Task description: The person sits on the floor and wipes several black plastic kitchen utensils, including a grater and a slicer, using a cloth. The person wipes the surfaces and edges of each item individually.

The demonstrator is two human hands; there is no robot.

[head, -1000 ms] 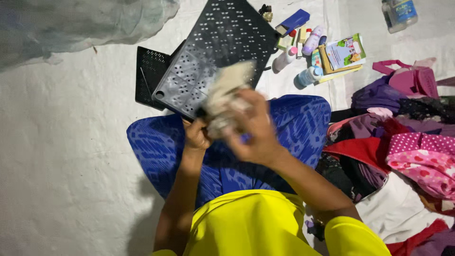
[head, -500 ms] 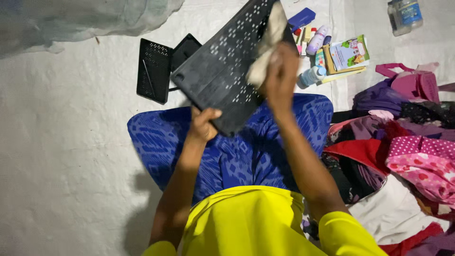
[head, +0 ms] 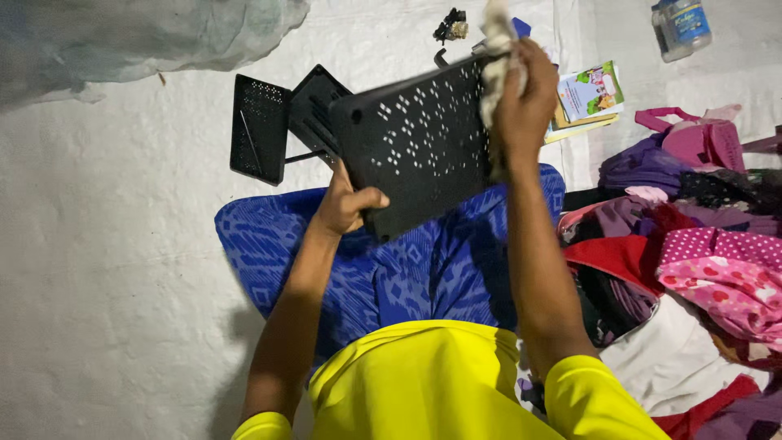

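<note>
Panel (head: 419,143), black and perforated, is tilted at frame centre; left hand (head: 346,204) grips its lower edge, right hand (head: 521,98) presses a clenched rag (head: 495,49) on its upper right; wiping looks unfinished.

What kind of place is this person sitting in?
Probably a home floor, covered by a white woven mat. A pile of clothes lies beside the person, with a children's booklet nearby, while the hands wipe a black perforated panel with a rag.
</note>
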